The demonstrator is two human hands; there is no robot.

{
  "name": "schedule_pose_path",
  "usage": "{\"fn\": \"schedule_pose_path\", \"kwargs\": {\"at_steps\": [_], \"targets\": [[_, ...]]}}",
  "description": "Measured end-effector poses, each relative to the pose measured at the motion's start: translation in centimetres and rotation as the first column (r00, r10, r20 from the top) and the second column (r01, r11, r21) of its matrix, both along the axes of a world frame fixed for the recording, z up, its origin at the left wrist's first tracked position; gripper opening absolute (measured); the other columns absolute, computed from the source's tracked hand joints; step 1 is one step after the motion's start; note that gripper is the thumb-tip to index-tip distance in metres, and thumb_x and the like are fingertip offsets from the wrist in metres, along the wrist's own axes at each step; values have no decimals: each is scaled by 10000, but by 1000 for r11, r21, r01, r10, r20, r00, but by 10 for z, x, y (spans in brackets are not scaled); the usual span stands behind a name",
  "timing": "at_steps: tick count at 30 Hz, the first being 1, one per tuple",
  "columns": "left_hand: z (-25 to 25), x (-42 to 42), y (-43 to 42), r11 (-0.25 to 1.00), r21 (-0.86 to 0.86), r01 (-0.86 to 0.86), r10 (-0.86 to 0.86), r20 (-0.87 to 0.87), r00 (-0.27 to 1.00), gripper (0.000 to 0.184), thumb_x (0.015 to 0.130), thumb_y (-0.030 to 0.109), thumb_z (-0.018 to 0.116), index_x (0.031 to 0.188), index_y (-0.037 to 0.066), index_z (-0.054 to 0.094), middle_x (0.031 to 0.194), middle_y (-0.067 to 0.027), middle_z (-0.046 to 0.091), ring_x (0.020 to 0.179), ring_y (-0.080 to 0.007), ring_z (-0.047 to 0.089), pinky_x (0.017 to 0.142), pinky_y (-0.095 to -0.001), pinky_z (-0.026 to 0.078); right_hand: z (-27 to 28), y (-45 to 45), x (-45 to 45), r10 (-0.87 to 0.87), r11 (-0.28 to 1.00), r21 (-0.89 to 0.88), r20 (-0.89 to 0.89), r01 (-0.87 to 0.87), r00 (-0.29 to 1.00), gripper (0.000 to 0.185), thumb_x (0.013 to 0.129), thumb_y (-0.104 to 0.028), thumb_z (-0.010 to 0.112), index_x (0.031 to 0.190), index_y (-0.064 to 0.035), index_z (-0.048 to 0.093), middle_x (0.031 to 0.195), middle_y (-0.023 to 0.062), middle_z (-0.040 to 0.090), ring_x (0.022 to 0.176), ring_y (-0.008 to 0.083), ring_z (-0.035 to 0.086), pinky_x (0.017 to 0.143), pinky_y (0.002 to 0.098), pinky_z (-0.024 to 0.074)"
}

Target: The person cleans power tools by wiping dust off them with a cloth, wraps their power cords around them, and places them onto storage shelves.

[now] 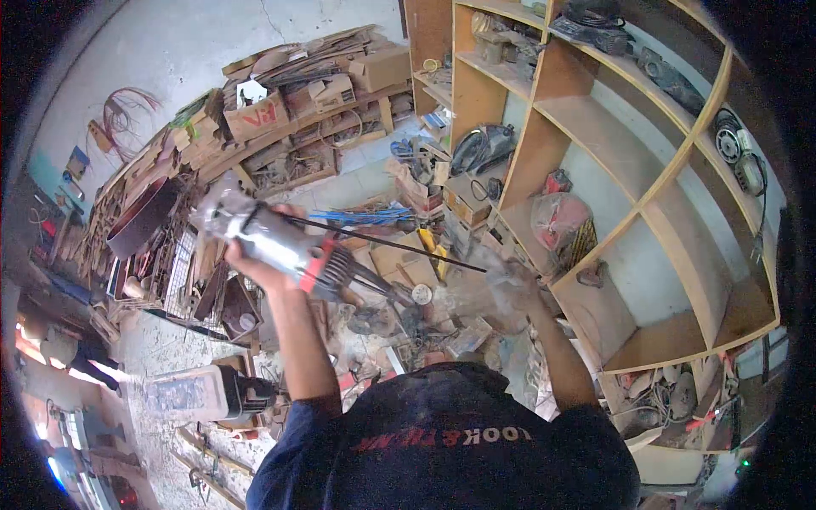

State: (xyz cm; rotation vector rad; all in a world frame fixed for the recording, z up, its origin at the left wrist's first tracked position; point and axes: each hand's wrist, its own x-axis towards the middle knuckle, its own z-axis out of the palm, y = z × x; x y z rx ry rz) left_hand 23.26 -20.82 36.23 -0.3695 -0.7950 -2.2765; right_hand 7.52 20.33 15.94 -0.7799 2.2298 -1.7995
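My left hand (259, 270) is wrapped around a silver power tool (285, 246) with a red band, which looks like a router. The tool is tilted, its finned dark end toward the lower right. A thin black cord (382, 239) runs taut from behind the tool to my right hand (512, 291). That hand is blurred by motion, but its fingers appear closed at the cord's end. Below the tool, thicker dark cable (374, 280) hangs toward the cluttered floor.
Wooden shelves (586, 127) with tools stand on the right. Stacked wood strips and cardboard boxes (255, 117) line the left wall. Ahead lie blue strips (361, 214), a yellow tool (432, 253) and scattered items. A long white-topped case (183, 395) is at lower left.
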Motion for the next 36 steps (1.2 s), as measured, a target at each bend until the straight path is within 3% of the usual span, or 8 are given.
{"fn": "schedule_pose_path", "kwargs": {"at_steps": [5,10,15,19,24,28,32,36], "targets": [[7,18,-34,996,64,-56,62,-105,993,656,734,526,626,1158,30,556,992,-168,609,920,-302,590,824,-442,505,75,18,32,-383,769,600,158,219,910,529,774,-249,706,1213,-16,526,1183,196,570,1111,272,544,970,386,416],[-14,33,-16,999,22,-27,27,-4,1000,717,706,555,656,1199,50,531,1048,-166,607,928,-313,605,805,-446,524,49,-11,17,-221,969,141,111,205,969,386,831,-248,650,1143,-25,602,1140,103,604,1060,189,553,938,326,420],[-61,18,45,982,83,167,-183,256,949,795,638,555,721,1205,38,517,993,-137,634,870,-267,649,744,-391,568,136,-108,51,-45,947,-292,285,131,958,329,843,-203,634,1123,-32,639,1064,50,641,991,133,572,884,289,438],[-119,-3,66,949,155,275,-304,211,929,793,636,490,754,1237,42,497,1056,-122,625,880,-249,648,749,-384,572,147,-144,63,340,933,-194,192,-304,921,394,848,-231,640,1173,-11,611,1111,69,635,1010,146,566,878,299,444],[-118,-15,75,899,106,425,-435,119,892,833,635,475,772,1287,52,473,1106,-129,613,929,-265,642,778,-409,573,117,-153,70,430,902,-57,187,-427,883,398,871,-241,602,1219,-48,585,1034,45,648,869,149,575,811,310,465],[-133,-24,76,821,225,525,-560,135,818,779,652,505,748,1244,59,507,1034,-127,629,864,-273,650,699,-407,587,106,-146,68,379,925,-17,62,-379,923,397,867,-273,608,1183,-35,585,940,71,664,815,185,606,759,323,476],[-125,-24,85,915,283,287,-372,322,871,648,643,479,707,1109,54,557,877,-91,641,717,-228,645,615,-349,570,118,-112,69,269,925,157,374,-346,888,440,847,-326,656,1156,-20,586,929,93,673,826,207,624,759,335,486],[-101,-26,85,978,172,114,-167,333,928,611,728,527,633,1131,75,562,928,-78,642,783,-244,636,671,-377,546,104,-48,70,134,948,232,329,-218,935,483,832,-335,681,1166,-17,540,947,102,642,759,183,611,705,335,491]]}}
